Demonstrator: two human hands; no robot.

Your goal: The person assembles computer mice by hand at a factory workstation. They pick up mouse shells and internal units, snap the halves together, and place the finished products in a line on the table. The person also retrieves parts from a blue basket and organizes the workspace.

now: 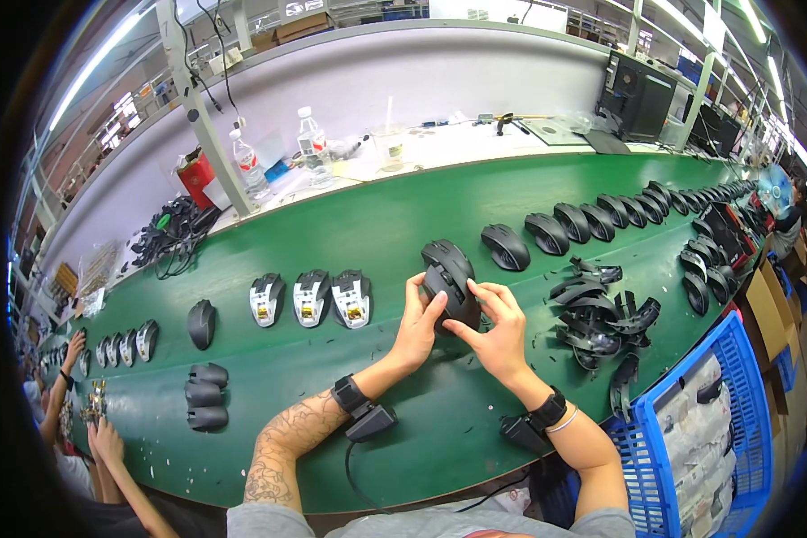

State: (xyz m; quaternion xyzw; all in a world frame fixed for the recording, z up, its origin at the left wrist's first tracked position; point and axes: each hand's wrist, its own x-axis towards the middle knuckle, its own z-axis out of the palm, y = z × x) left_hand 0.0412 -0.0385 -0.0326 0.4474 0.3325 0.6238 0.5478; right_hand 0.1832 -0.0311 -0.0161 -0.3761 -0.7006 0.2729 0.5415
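A black computer mouse (455,303) is held between my two hands above the green bench. My left hand (414,325) grips its left side, fingers and thumb closed on it. From the right, my right hand (500,327) holds the same mouse, with thumb and fingers at its edge. Just beyond it, another black mouse (446,254) is partly covered by the held one. To the left stand several opened mice (311,298) with white insides and yellow parts showing. Curved black plastic shells (601,309) lie in a loose pile to the right.
A long row of black mice (572,222) runs off to the far right. Black covers (207,396) and a single cover (202,324) lie at left. A blue crate (650,475) stands at right. Bottles (312,143) line the back shelf; a co-worker's hand (108,441) is at far left.
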